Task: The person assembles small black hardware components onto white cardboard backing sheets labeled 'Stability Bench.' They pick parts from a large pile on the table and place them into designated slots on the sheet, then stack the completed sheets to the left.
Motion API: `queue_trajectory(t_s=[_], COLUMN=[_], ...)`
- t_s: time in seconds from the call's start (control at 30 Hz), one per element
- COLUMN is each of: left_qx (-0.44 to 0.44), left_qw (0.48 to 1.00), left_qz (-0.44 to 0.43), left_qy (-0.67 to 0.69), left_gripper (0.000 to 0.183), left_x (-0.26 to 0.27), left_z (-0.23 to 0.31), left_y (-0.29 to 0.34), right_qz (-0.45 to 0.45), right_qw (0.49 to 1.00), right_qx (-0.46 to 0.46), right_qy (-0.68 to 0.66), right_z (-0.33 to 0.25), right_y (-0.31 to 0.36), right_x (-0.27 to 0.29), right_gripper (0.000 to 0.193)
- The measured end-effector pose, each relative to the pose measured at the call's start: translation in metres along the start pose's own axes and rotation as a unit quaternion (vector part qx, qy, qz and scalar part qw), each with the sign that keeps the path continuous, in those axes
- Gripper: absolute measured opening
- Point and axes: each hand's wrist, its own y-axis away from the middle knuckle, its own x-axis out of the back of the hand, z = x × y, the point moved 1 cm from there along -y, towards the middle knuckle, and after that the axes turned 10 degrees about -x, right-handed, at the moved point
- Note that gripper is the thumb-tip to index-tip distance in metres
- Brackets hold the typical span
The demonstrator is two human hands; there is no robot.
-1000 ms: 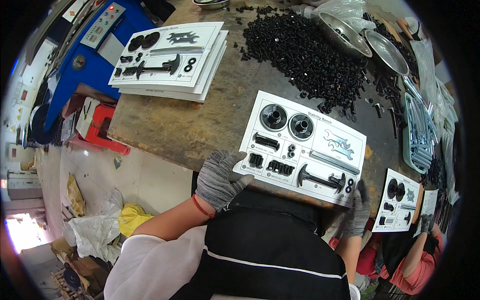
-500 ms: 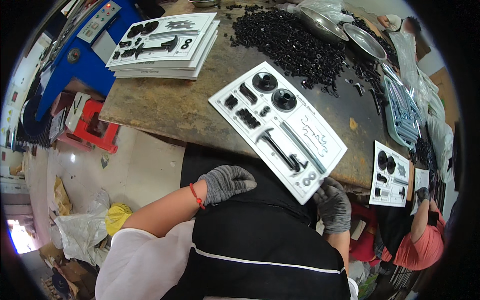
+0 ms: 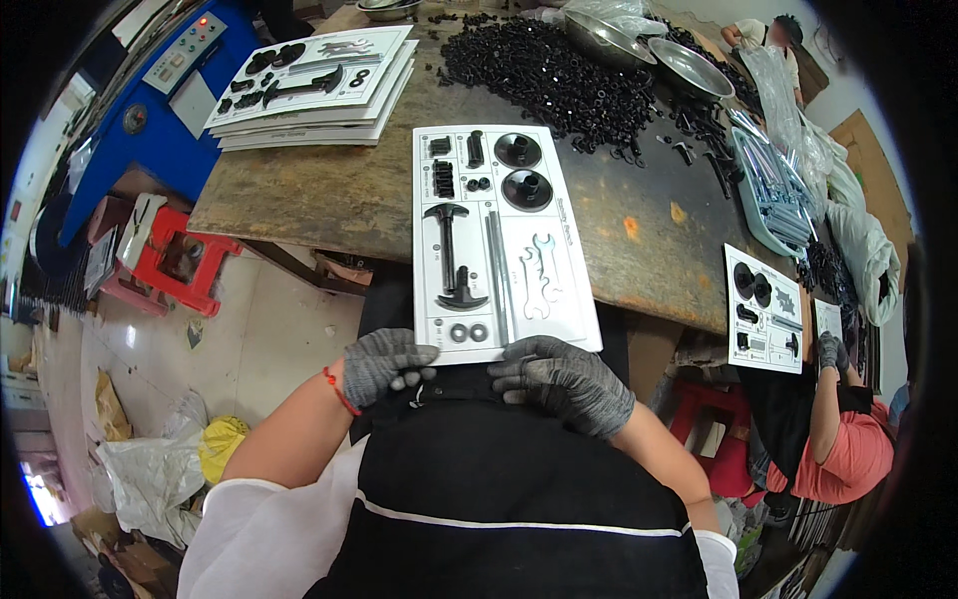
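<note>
A white hardware card (image 3: pixel 571 317) lies at the table's near edge, its lower part overhanging toward me. On it are two round black discs (image 3: pixel 527 190), black T-shaped parts (image 3: pixel 446 250), small black fittings (image 3: pixel 443 180), a long grey rod (image 3: pixel 498 275), pale spanners (image 3: pixel 540 282) and two grey washers (image 3: pixel 468 332). Both my hands wear grey knit gloves. My left hand (image 3: pixel 384 366), fingers curled, grips the card's near left corner. Closed over the near edge, right of the middle, is my right hand (image 3: pixel 567 382); its thumb is partly hidden.
Similar cards form a stack (image 3: pixel 309 95) at the table's left. Loose black fasteners (image 3: pixel 549 85) heap at the back, beside metal bowls (image 3: pixel 691 68) and a bin of rods (image 3: pixel 773 190). A co-worker in red (image 3: pixel 838 449) handles papers at right. A red stool (image 3: pixel 185 260) stands left.
The card has turned from slanted to nearly straight and come left in front of me. My left hand has reached its near corner; my right hand has moved left along its near edge.
</note>
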Motion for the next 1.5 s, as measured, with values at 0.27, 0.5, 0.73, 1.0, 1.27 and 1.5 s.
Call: queue_trajectory(t_s=[0.27,0.5,0.73,1.0,1.27,1.5], left_qx=[-0.073,-0.118,-0.159,-0.119,-0.11,-0.228], left_qw=[0.949,0.897,0.788,0.768,0.795,0.881], left_qz=[0.288,0.415,0.418,0.507,0.348,0.217], left_qy=[0.109,0.098,0.423,0.373,0.484,0.354], left_gripper=[0.021,0.034,0.041,0.045,0.047,0.046], left_x=[0.082,0.143,0.087,0.029,0.019,0.067], left_z=[-0.008,-0.008,-0.046,0.0,0.078,0.139], left_y=[0.024,-0.008,-0.041,-0.025,-0.026,-0.025], right_qz=[0.136,0.339,0.358,0.255,0.178,0.221], right_qw=[0.939,0.731,0.732,0.914,0.952,0.92], right_qx=[0.229,0.296,0.221,0.173,0.189,0.262], right_qy=[0.22,0.512,0.535,0.265,0.16,0.19], right_z=[-0.12,-0.213,-0.221,-0.216,-0.239,-0.276], right_y=[-0.039,-0.153,-0.211,-0.184,-0.067,-0.015], right_x=[0.057,0.113,0.104,0.131,0.123,0.07], right_gripper=[0.037,0.04,0.035,0.032,0.041,0.038])
